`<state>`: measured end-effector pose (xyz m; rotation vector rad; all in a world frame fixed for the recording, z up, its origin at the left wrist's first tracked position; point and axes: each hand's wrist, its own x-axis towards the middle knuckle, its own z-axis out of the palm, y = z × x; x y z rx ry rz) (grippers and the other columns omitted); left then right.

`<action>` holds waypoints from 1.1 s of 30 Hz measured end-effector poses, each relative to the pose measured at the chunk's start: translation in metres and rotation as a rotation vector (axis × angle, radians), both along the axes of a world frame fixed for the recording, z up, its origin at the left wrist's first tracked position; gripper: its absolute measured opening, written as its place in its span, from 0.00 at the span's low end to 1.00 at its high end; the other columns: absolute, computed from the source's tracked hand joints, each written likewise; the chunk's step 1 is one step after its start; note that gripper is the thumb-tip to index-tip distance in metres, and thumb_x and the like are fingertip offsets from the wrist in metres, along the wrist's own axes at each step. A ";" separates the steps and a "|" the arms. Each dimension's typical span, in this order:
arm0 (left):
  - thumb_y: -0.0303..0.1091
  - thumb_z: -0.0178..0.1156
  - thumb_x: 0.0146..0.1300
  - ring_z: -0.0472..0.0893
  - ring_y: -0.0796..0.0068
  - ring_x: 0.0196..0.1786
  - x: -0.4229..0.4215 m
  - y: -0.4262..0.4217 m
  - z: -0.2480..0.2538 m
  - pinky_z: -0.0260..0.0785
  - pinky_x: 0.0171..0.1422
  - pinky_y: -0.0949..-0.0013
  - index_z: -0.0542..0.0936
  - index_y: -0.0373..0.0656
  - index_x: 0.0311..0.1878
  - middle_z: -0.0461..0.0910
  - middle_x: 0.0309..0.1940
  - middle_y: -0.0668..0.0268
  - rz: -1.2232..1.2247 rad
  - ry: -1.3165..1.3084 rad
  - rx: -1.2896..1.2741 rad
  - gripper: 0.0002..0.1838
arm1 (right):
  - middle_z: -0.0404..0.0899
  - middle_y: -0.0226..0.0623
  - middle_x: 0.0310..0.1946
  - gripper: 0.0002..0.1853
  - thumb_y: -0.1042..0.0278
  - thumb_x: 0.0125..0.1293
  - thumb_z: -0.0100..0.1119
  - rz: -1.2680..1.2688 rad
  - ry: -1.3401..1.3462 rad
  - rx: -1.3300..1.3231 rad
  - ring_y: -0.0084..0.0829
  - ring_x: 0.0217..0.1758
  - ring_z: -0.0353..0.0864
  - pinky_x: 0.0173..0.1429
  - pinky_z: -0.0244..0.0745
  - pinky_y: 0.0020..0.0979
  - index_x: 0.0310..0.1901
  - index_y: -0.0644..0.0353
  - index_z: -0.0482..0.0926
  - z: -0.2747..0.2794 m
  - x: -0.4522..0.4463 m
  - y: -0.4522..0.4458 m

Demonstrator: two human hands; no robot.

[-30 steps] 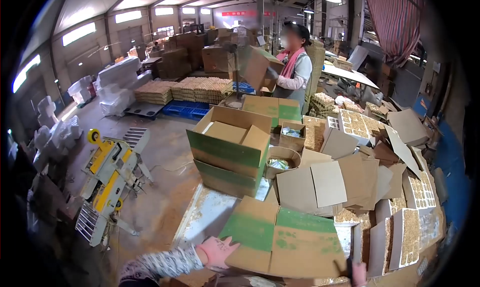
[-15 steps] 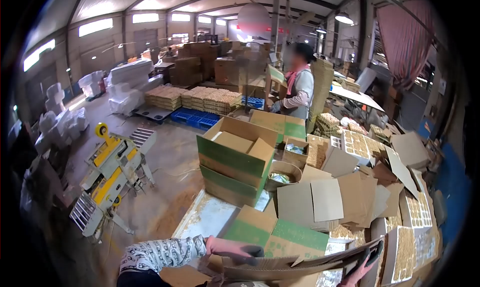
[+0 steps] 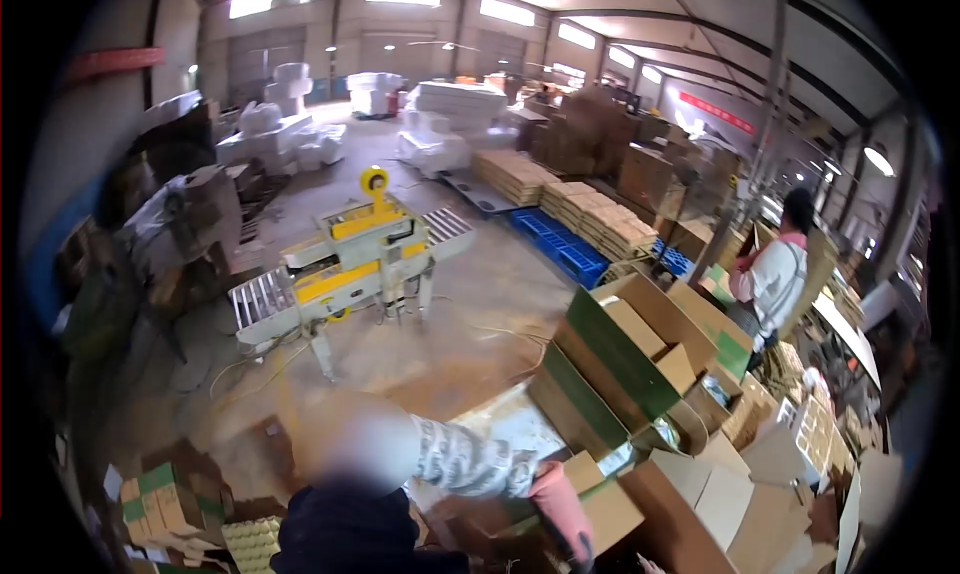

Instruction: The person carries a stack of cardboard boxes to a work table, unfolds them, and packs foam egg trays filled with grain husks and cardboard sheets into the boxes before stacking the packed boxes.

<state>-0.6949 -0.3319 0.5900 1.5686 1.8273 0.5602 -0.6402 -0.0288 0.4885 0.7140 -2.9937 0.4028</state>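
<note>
Left hand (image 3: 562,504), pink-gloved: at an open cardboard box (image 3: 612,519), low in view, perhaps steadying it; grip hidden. Right hand (image 3: 650,567): fingertips only, lower edge; grip unclear. Stacked boxes (image 3: 612,359): just beyond, presumably for reach.

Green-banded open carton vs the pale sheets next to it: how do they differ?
- Form: the open carton stands assembled with walls; the pale sheets are flat panels, overlapping.
- Colour: the open carton is brown with green bands; the pale sheets look plain.

Shared: both look like cardboard.
</note>
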 end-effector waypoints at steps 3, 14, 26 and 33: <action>0.45 0.64 0.51 0.71 0.64 0.55 0.004 -0.008 -0.013 0.60 0.61 0.64 0.63 0.41 0.62 0.74 0.50 0.54 0.249 -0.410 0.060 0.37 | 0.77 0.45 0.45 0.20 0.65 0.61 0.52 0.016 -0.147 -0.164 0.42 0.47 0.77 0.53 0.71 0.36 0.55 0.59 0.71 0.004 -0.009 0.010; 0.29 0.71 0.40 0.59 0.56 0.65 0.008 0.014 -0.109 0.57 0.65 0.60 0.47 0.44 0.69 0.52 0.65 0.53 1.098 0.061 0.646 0.55 | 0.70 0.47 0.52 0.24 0.64 0.61 0.54 -0.006 -0.113 -0.065 0.43 0.54 0.71 0.57 0.67 0.37 0.59 0.59 0.66 0.001 -0.010 0.010; 0.51 0.56 0.60 0.63 0.72 0.57 0.013 0.012 -0.101 0.55 0.61 0.69 0.59 0.39 0.62 0.64 0.58 0.62 1.022 -0.860 0.897 0.34 | 0.62 0.49 0.60 0.30 0.63 0.60 0.56 -0.101 -0.137 -0.051 0.45 0.61 0.65 0.63 0.61 0.38 0.63 0.60 0.60 -0.025 0.021 0.031; 0.42 0.55 0.61 0.75 0.65 0.50 -0.085 -0.046 -0.107 0.66 0.55 0.70 0.71 0.35 0.55 0.76 0.46 0.54 0.955 -0.421 0.088 0.24 | 0.57 0.50 0.64 0.33 0.63 0.60 0.57 -0.479 -0.466 -0.081 0.45 0.65 0.61 0.66 0.58 0.38 0.65 0.60 0.56 -0.161 0.136 0.060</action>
